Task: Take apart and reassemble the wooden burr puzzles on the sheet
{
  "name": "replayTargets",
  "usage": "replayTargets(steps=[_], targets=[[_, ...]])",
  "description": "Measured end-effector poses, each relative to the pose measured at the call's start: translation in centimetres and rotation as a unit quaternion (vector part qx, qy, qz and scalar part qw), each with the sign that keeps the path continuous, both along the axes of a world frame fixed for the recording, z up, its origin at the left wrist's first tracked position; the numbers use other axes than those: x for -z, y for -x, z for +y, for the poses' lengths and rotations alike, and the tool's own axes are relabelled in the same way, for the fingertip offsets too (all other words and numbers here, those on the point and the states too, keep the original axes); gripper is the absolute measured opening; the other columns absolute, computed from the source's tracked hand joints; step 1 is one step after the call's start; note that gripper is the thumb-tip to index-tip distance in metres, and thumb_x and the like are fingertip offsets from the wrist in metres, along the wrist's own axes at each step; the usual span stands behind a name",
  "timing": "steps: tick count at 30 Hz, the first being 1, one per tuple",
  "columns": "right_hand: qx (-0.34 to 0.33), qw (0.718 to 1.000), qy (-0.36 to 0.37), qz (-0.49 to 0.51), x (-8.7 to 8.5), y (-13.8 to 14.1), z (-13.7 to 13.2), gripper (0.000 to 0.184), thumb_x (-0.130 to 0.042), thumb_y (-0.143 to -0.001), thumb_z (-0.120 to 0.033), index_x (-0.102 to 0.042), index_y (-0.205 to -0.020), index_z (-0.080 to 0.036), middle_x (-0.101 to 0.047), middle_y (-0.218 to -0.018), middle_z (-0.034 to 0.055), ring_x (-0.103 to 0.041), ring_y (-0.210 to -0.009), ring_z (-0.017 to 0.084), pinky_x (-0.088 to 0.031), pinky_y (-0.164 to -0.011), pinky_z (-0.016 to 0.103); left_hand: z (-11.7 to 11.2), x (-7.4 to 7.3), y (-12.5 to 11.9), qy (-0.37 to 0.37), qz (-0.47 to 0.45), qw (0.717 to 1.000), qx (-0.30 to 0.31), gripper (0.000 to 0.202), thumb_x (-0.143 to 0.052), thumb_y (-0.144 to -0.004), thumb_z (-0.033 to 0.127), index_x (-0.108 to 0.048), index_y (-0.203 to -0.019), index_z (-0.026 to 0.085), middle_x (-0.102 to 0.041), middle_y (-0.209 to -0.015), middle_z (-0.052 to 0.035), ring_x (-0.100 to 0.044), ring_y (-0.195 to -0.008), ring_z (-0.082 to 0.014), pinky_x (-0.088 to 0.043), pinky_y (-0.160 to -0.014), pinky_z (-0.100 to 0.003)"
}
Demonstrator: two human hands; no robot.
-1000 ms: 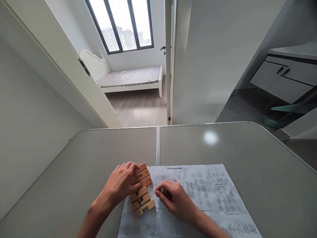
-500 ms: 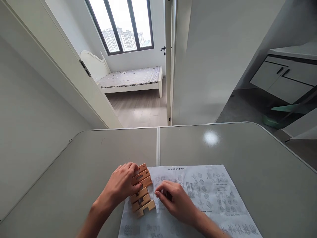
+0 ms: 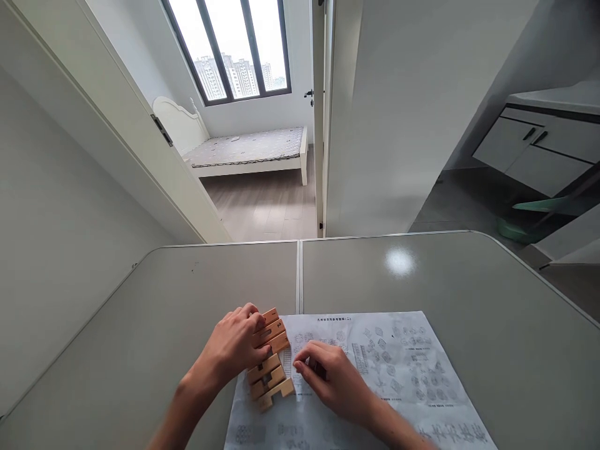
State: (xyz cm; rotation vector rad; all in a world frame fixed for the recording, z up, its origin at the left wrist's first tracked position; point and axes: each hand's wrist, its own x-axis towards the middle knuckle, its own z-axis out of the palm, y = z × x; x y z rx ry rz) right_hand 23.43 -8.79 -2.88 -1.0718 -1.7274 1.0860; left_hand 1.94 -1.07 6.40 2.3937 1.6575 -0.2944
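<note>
Several notched wooden puzzle pieces (image 3: 277, 382) lie side by side in a slanting row on the left part of a printed sheet (image 3: 365, 409). Over the upper pieces (image 3: 272, 331) rests my left hand (image 3: 237, 340), its fingers bent round their far left end and its thumb on the near side. Small dark marks show on the upper pieces; the lower ones are paler, with square cut-outs. Just right of the row, my right hand (image 3: 335, 381) hovers or rests over the sheet, fingers curled in toward the thumb. No piece shows at its fingertips; the inside of the palm is in shadow.
The sheet, covered in small line diagrams, lies on a grey table (image 3: 187, 300) with a metal seam (image 3: 299, 275) down its middle. Beyond the far edge, a doorway shows a bed (image 3: 253, 147) and a window (image 3: 234, 50). White cabinets (image 3: 539, 147) stand at the right.
My left hand has shifted very slightly on the upper pieces, its fingers a little further round them. My right hand and the lower pieces look almost unmoved.
</note>
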Motion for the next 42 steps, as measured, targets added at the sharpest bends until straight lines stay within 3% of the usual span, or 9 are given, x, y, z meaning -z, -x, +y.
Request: replayTargets(steps=[4,8,42], targets=[[0.002,1.0,-0.002,-0.004,0.3,0.0,0.0,0.019,-0.058,-0.103,-0.025,-0.069,-0.087,-0.021,-0.067,-0.079,0.0007,-0.057,-0.065,0.015,-0.044,-0.065,0.027,0.2,0.3,0.2,-0.025,-0.018,0.999,0.015,0.017,-0.074,-0.074,0.029,-0.071,-0.089,0.022,-0.065,-0.135,-0.0117,-0.066,-0.115,-0.0333,-0.054,-0.095,-0.044],[0.002,1.0,-0.005,-0.003,0.3,-0.1,0.0,0.02,-0.058,-0.103,-0.026,-0.069,-0.087,-0.021,-0.067,-0.079,0.0007,-0.057,-0.065,0.015,-0.044,-0.065,0.027,0.5,0.4,0.2,-0.03,-0.027,0.998,0.04,0.019,-0.075,-0.071,0.027,-0.074,-0.088,0.021,-0.064,-0.138,-0.0134,-0.064,-0.12,-0.0355,-0.052,-0.1,-0.048],[0.007,1.0,-0.004,0.01,0.0,0.3,0.0,0.017,-0.06,-0.101,-0.022,-0.069,-0.087,-0.021,-0.067,-0.079,0.0004,-0.056,-0.064,0.014,-0.043,-0.064,0.026,1.9,0.5,-1.6,-0.034,-0.07,0.992,0.1,0.021,-0.078,-0.069,0.032,-0.075,-0.088,0.023,-0.071,-0.121,-0.0078,-0.067,-0.107,-0.0302,-0.052,-0.094,-0.043]])
